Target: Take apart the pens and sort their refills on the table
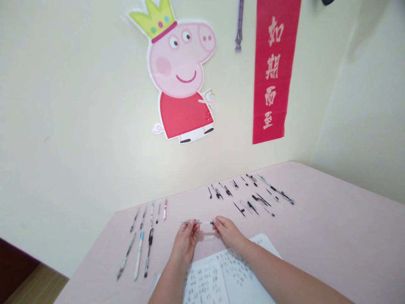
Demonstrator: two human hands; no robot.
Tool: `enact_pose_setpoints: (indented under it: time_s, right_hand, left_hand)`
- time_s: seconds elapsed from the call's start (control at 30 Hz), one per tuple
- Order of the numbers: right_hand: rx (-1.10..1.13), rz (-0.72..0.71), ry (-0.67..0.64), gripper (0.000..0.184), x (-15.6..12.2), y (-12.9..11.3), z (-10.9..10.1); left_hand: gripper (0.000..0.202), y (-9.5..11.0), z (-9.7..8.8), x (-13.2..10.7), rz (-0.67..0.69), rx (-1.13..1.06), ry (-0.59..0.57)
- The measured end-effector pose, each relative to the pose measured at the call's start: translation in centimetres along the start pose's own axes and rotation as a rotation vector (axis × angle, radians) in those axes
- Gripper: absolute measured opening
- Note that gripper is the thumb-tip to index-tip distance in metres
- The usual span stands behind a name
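Between my two hands a slim pen [206, 223] with a clear barrel is held level above the table. My left hand [186, 238] pinches its left part between thumb and fingers, and a thin pointed end sticks out past the thumb. At the dark right end, my right hand [228, 231] closes thumb and forefinger on it. Just below the pen lies a small pale clear piece [209, 238], too faint to name. Sheets of handwritten paper [205, 280] lie under my forearms.
On the left of the pink table [332, 236] several whole pens lie in rows, among them a black-capped pen [148, 252] and a pink pen [165, 210]. Loose pen parts [249, 207] are spread at the back right. A wall [95, 147] borders the table's far edge.
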State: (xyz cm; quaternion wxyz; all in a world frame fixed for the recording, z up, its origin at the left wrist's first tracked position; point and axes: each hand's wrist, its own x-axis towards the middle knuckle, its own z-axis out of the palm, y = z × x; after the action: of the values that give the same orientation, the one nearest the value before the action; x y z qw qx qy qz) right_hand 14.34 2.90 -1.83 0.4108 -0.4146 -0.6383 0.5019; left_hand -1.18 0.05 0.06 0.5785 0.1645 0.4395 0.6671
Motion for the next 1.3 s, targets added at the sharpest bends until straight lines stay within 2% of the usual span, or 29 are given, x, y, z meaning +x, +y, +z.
enact_pose_setpoints:
  time_s: [0.13,0.33,0.47,0.67,0.87,1.13,1.3]
  right_hand:
    - [-0.071,-0.057,0.048,0.030,0.0,-0.2,-0.1]
    - [0.019,-0.052,0.062,0.014,-0.1,-0.7,-0.2]
    - [-0.010,-0.066,0.070,0.019,0.0,-0.5,-0.1]
    - [-0.079,-0.033,0.001,0.045,0.1,0.5,0.1]
    - [-0.172,-0.073,0.037,0.031,0.1,-0.1,0.0]
    - [-0.048,-0.026,0.078,0.009,0.0,-0.8,0.0]
    - [-0.048,-0.040,0.072,0.013,0.1,-0.6,-0.2]
  left_hand:
    - [0.014,0.1,0.0,-0.1,0.001,0.001,-0.002]
    - [0.013,0.2,0.1,-0.3,0.012,-0.007,0.009]
    - [0.013,0.3,0.2,-0.4,0.009,-0.006,-0.001]
    - [0.012,0.1,-0.1,-0.1,-0.003,-0.001,0.002]
    - [0.010,0.0,-0.3,0.1,0.003,0.011,-0.007]
    - [0.011,0.2,-0.1,0.1,0.000,-0.007,0.011]
    - [0.010,0.4,0.0,0.1,-0.005,-0.007,-0.005]
